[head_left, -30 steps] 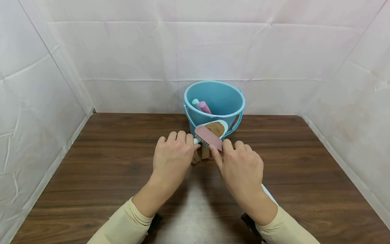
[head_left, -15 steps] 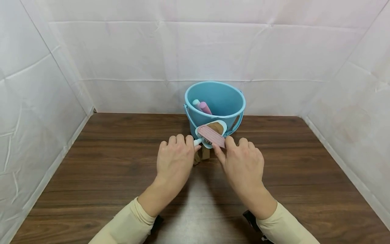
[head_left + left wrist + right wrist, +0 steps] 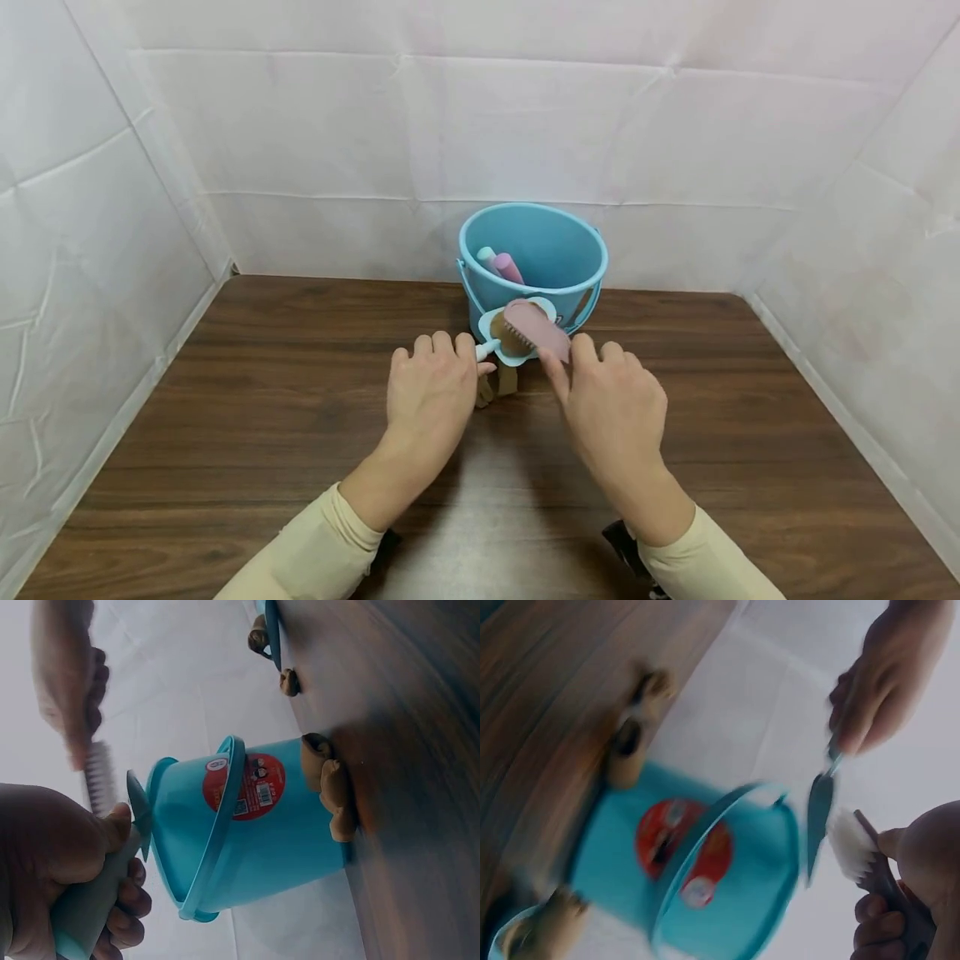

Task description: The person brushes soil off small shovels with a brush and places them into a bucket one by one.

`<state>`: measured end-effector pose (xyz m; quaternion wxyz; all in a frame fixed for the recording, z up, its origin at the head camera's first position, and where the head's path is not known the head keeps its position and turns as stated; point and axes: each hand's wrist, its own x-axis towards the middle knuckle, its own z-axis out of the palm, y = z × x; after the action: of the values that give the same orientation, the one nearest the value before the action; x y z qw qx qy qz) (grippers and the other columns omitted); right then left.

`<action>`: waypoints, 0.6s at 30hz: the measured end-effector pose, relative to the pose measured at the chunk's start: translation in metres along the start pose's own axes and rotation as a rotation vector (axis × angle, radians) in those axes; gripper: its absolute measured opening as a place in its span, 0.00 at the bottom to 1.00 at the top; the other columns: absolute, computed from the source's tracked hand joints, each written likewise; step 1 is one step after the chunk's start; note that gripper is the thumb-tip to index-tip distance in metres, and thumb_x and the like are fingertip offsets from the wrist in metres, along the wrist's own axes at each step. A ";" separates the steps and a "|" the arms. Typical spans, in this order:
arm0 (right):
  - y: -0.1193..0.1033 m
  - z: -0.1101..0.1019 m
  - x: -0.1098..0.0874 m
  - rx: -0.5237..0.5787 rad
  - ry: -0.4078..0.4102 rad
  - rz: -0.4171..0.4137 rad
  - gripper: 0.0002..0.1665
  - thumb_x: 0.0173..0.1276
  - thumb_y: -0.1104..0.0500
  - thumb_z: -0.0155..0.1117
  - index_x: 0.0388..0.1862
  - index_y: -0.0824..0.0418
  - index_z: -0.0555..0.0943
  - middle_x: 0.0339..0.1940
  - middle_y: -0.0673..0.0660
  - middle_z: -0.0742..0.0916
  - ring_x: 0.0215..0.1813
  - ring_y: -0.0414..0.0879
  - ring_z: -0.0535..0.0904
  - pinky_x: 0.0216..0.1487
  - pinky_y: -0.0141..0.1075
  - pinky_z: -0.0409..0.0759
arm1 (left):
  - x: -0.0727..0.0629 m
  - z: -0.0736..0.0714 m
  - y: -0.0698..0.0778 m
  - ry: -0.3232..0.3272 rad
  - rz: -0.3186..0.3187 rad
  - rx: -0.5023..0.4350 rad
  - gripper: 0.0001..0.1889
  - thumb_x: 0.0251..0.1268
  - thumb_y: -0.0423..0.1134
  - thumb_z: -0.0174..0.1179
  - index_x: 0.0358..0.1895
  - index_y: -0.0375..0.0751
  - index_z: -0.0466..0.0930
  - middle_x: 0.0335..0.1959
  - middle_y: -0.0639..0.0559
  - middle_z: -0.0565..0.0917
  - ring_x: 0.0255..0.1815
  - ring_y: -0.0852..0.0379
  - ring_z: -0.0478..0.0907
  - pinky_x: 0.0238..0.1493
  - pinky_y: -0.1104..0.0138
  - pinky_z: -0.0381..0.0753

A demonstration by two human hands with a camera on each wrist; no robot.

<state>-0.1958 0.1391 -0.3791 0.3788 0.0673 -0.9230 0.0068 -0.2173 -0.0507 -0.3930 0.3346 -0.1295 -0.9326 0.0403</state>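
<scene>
On the near side of the blue bucket point(image 3: 491, 293), the left hand point(image 3: 431, 396) wraps its fingers round the handle of a small shovel point(image 3: 486, 327), gripping well back so the blade stands free beyond the fist. The blade lies roughly level before the bucket's near rim, its brown-smeared face point(image 3: 510, 340) upward, probably so that the surface can be reached from above. Also on the bucket's near side, the right hand point(image 3: 615, 408) grasps a pink brush point(image 3: 540, 329) by one end with thumb and curled fingers, which leaves its bristles exposed and turned to the shovel. Blur in the right wrist view makes contact uncertain: the bristles are at the blade or just beside it. The bucket's bail point(image 3: 225, 825) hangs across its near wall, which keeps the mouth uncovered. Inside the bucket, a pale blue stick point(image 3: 487, 255) and a pink stick point(image 3: 508, 267) lean side by side, apparently propped by its wall. Brown lumps point(image 3: 334, 791) sit against the foot of the bucket, where they seem to rest loosely on the wooden table point(image 3: 300, 400).
</scene>
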 end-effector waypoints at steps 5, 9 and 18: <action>-0.022 -0.004 -0.011 -0.001 0.076 -0.102 0.32 0.75 0.36 0.52 0.22 0.60 0.70 0.14 0.57 0.69 0.14 0.55 0.68 0.13 0.42 0.62 | 0.000 -0.001 0.001 -0.050 -0.020 -0.022 0.21 0.73 0.55 0.56 0.29 0.42 0.72 0.22 0.48 0.72 0.24 0.51 0.74 0.24 0.62 0.70; -0.023 0.005 -0.011 -0.032 0.078 -0.102 0.32 0.76 0.36 0.53 0.23 0.61 0.70 0.14 0.58 0.70 0.15 0.55 0.70 0.15 0.42 0.64 | 0.000 -0.002 0.002 -0.073 -0.028 -0.015 0.25 0.73 0.60 0.55 0.29 0.40 0.72 0.20 0.48 0.72 0.22 0.52 0.73 0.23 0.62 0.70; -0.010 0.017 -0.007 0.004 0.057 -0.065 0.31 0.72 0.36 0.61 0.24 0.61 0.71 0.14 0.58 0.67 0.16 0.55 0.66 0.16 0.42 0.61 | -0.001 -0.003 0.002 -0.064 -0.040 -0.004 0.29 0.69 0.65 0.53 0.27 0.40 0.72 0.18 0.48 0.71 0.19 0.53 0.71 0.20 0.64 0.67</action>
<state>-0.2013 0.1289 -0.3967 0.4050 0.0977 -0.9091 -0.0015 -0.2140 -0.0493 -0.3913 0.3051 -0.1103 -0.9452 0.0358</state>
